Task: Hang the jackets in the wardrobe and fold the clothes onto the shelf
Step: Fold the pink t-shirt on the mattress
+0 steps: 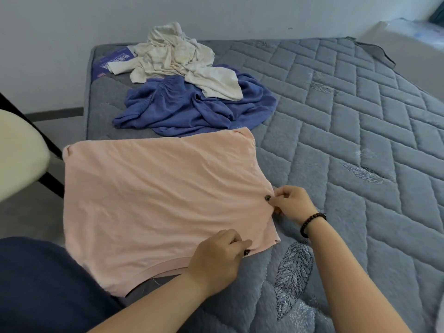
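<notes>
The cream garment (177, 58) lies over the top of the blue garment (199, 106) and covers the blue label (113, 62) near the mattress's far left corner, whose print is too small to read. The pink garment (158, 205) hides the mattress's (360, 145) near left edge. The fingertips of the right hand (292, 203) and the left hand (217, 259) are tucked out of sight at the garment's right edge. At the left picture edge a pale blurred shape (19, 152) is cut off, perhaps a chair seat. Blurred pale items (408, 30) past the mattress's far right corner cannot be identified.
</notes>
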Demonstrator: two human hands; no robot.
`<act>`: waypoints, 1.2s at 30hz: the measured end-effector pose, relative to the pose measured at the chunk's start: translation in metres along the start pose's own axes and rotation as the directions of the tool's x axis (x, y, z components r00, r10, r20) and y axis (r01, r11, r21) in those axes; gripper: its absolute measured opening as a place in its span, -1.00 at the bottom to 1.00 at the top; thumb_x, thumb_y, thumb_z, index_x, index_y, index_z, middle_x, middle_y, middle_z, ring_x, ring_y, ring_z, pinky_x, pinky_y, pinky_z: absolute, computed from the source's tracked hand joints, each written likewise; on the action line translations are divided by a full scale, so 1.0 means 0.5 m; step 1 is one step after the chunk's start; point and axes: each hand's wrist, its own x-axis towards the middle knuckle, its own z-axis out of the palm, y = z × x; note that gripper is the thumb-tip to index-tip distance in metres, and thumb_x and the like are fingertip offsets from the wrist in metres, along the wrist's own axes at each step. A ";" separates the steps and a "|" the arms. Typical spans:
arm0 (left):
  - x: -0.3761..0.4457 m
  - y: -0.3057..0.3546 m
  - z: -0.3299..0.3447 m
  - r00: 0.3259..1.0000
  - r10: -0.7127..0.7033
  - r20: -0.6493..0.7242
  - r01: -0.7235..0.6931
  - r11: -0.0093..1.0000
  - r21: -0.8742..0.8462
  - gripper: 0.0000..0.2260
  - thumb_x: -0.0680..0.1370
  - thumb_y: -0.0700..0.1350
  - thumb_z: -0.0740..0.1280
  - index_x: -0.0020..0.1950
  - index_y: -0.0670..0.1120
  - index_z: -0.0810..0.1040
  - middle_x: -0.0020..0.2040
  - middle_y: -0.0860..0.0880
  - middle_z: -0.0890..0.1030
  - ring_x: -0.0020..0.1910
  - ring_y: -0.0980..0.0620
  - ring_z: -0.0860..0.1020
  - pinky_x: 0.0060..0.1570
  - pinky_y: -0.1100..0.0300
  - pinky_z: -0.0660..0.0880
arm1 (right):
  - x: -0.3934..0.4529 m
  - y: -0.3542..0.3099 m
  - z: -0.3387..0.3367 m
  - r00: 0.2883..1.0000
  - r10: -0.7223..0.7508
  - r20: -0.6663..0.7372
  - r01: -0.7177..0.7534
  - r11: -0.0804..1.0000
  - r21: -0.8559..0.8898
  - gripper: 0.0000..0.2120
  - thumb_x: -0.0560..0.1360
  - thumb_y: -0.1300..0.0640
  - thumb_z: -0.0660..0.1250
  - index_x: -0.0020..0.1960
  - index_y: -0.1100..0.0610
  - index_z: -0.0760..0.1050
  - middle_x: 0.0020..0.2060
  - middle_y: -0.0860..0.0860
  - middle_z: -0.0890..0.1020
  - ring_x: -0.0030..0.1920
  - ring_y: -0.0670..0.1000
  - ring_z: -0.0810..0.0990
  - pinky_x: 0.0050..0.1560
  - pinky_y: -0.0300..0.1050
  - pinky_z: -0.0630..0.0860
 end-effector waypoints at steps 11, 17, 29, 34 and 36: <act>0.085 0.042 0.018 0.978 -0.020 0.207 -0.077 0.889 0.451 -0.44 0.09 0.04 0.54 -0.11 -0.06 0.30 -0.38 0.04 0.43 -0.63 0.07 0.35 -0.54 0.27 -0.06 | 0.154 -0.156 0.031 0.969 0.192 0.154 -0.241 0.872 0.427 -0.85 0.51 0.11 0.38 -0.08 0.19 0.50 -0.30 0.04 0.57 -0.30 0.01 0.57 -0.22 -0.17 0.55; 0.048 0.024 -0.004 0.995 -0.027 0.096 -0.007 0.943 0.333 -0.62 0.22 -0.12 0.47 -0.06 -0.01 0.39 -0.36 0.09 0.45 -0.54 0.10 0.40 -0.61 0.30 0.16 | 0.205 -0.227 0.071 0.988 0.140 0.069 -0.146 0.986 0.084 -0.31 0.26 -0.25 0.47 0.22 0.17 0.47 0.07 0.04 0.59 0.01 0.09 0.57 0.06 -0.04 0.52; 0.020 0.060 -0.048 0.986 -0.165 -0.015 0.161 0.977 -0.137 -0.67 0.39 -0.12 0.18 0.14 -0.04 0.47 0.31 0.08 0.46 0.12 0.08 0.49 -0.03 0.31 0.51 | 0.232 -0.273 0.042 0.990 0.120 -0.076 -0.102 0.972 0.211 -0.77 0.51 0.07 0.27 0.08 0.20 0.44 -0.15 0.06 0.50 -0.23 0.02 0.43 -0.15 -0.09 0.40; 0.033 0.068 -0.072 0.951 -0.291 0.101 0.307 0.919 -0.246 -0.49 0.50 0.04 0.02 0.43 0.01 0.35 0.33 0.09 0.45 0.25 0.10 0.37 0.21 0.22 0.37 | 0.243 -0.288 0.044 0.980 0.032 -0.194 -0.005 0.990 0.141 -0.90 0.51 0.22 0.34 0.02 0.14 0.53 -0.07 0.15 0.60 -0.05 0.03 0.48 -0.20 -0.33 0.46; 0.037 0.067 -0.080 0.932 -0.335 0.139 0.362 0.873 -0.327 -0.64 0.58 -0.01 0.09 0.36 0.00 0.41 0.21 0.04 0.52 0.15 0.07 0.42 0.16 0.14 0.38 | 0.246 -0.291 0.026 0.978 -0.024 -0.209 0.060 0.984 0.167 -0.75 0.48 0.29 0.36 -0.29 0.11 0.35 -0.38 0.07 0.41 -0.25 0.03 0.39 -0.49 -0.38 0.35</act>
